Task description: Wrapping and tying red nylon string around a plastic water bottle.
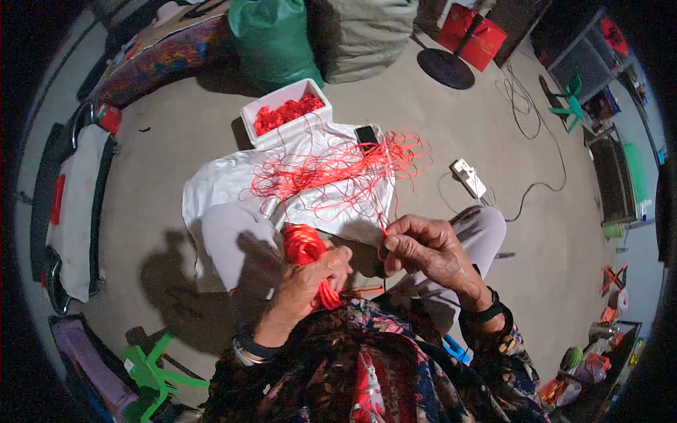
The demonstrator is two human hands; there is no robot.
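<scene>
My left hand (305, 282) is closed around a bundle of red cord (304, 244), whose looped end sticks out above the fingers and whose tail hangs below. To its right, my right hand (431, 252) pinches a thin red strand (384, 227) between thumb and fingers. That strand runs up toward a loose tangle of red cords (310, 176) spread over a white plastic sheet (211, 185) between my knees. Beyond the sheet, a white foam box (252, 131) holds more red cord (289, 114).
A black phone (366, 135) lies at the sheet's far edge. Right of my knee is a white power strip (468, 179) with a cable across the floor. Green (271, 42) and pale (363, 35) sacks stand at the back. A green stool (151, 366) is at lower left.
</scene>
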